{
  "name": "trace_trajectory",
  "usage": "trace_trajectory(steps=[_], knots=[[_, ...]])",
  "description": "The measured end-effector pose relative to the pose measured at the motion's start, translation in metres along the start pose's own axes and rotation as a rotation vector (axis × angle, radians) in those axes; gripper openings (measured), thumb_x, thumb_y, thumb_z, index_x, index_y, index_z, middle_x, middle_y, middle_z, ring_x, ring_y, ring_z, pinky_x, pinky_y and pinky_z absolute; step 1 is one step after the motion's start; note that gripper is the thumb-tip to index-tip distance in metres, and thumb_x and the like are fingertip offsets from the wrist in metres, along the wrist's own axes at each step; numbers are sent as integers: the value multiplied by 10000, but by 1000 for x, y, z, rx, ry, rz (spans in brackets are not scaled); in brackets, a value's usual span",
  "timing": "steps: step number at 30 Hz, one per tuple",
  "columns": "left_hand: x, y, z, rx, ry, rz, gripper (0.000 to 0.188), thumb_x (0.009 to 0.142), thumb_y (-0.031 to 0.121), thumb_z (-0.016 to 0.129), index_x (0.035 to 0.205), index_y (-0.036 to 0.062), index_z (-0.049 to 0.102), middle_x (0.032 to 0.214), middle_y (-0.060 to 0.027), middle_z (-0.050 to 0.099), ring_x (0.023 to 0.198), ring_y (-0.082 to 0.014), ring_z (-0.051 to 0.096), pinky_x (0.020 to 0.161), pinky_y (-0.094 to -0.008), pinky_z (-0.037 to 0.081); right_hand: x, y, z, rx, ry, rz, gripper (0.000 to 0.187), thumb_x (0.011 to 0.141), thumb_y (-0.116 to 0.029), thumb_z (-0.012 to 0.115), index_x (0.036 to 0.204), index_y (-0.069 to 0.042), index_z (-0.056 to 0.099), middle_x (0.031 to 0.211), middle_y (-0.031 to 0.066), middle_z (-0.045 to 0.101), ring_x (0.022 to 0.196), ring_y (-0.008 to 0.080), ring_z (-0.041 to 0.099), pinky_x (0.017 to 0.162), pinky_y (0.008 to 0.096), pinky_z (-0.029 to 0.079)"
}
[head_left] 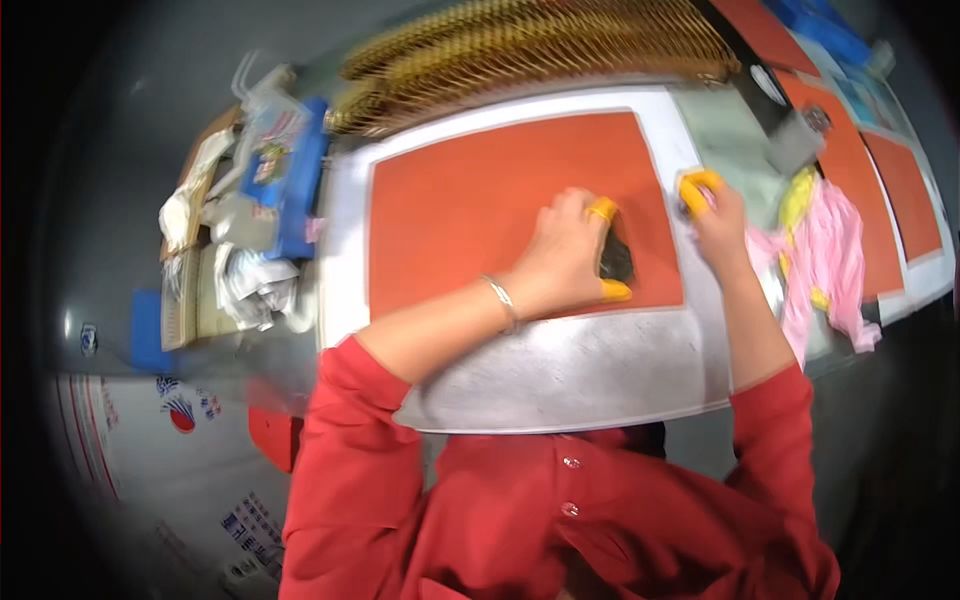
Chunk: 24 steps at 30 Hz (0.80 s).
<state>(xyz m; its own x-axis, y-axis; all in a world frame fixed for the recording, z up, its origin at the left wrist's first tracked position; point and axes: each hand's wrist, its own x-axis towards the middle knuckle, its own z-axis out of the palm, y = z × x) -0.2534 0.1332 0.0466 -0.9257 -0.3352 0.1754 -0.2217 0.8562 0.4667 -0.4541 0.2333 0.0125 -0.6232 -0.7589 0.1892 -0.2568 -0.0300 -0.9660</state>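
Observation:
My left hand (560, 248) reaches over an orange-red rectangular sheet (480, 200), with yellow finger covers on its thumb and a fingertip. Between that thumb and finger is a small dark rounded object (616, 260), too blurred to name. My right hand (718, 222) is at the sheet's right, above the pale border of the board (655, 125). Its fingers, also in yellow covers, are curled together, and what they pinch cannot be made out. A bracelet (500, 300) circles my left wrist.
Behind the board lie long rows of brass-coloured ridged pieces (540, 50). Pink and yellow cloth or plastic (830, 250) sits on the right, near more orange sheets (850, 180). To the left are a blue tray (300, 190) and crumpled white material (255, 285).

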Motion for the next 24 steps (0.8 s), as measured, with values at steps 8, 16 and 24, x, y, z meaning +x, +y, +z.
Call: trace_trajectory(steps=[8, 16, 24], knots=[[-22, -33, -104, 23, 210, -44, 701, 584, 284, 725, 1148, -16, 438, 940, -204, 539, 884, -360, 530, 751, -417, 422, -3, 7, -7, 14, 30, 17, 75, 858, -68, 561, 868, 2, 583, 691, 9, 538, 607, 67, 465, 547, 209, 371], [-10, -200, -241, 723, 172, -212, 840, 629, 391, 713, 1283, -22, 384, 1082, -161, 521, 1054, -296, 463, 906, -375, 331, 3, 8, 2, 47, 62, 48, 67, 861, -78, 575, 868, -12, 573, 691, -2, 524, 590, 47, 441, 528, 187, 336], [56, -231, -224, 582, -118, -106, 937, 612, 386, 747, 1344, -13, 320, 1228, -180, 474, 1175, -301, 395, 997, -379, 285, 3, 22, -4, 117, 66, 3, 36, 858, -37, 563, 885, -13, 567, 734, 2, 526, 616, 61, 453, 551, 187, 351]])
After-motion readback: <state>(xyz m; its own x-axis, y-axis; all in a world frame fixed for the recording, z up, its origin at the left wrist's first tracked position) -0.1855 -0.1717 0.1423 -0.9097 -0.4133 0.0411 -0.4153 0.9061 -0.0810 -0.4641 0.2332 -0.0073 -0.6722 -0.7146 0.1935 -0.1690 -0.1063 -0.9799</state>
